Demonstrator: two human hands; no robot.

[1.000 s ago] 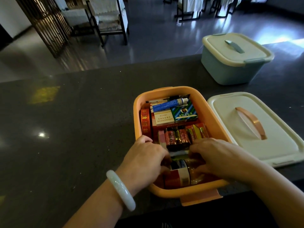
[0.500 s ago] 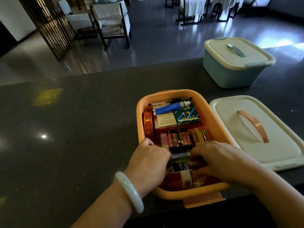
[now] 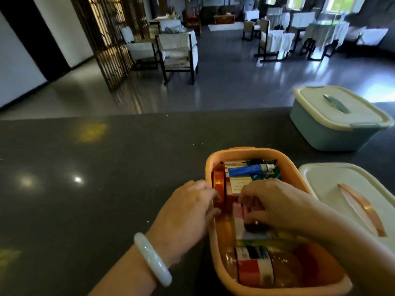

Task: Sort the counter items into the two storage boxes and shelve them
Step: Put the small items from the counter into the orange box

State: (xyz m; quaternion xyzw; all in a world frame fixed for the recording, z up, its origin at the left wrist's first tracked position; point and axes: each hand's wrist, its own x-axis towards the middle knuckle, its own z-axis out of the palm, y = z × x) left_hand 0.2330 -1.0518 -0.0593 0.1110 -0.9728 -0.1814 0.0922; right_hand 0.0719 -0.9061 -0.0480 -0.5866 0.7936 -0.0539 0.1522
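Both my hands are down in the orange box, left hand pinching the shiny orange pack by the left wall, right hand curled over small stuff mid-box (can't tell what it's gripping), so I figure nudge things flat so the lid to my right closes.

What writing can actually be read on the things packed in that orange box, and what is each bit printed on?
None can be quoted.
White and orange pack: rows of small print, too blurred.
Blue tube: no lettering legible.
Bottle with red, white and dark label: print smeared.
Orange foil pack: only a shiny pattern shows.
Green pack: mostly hidden.
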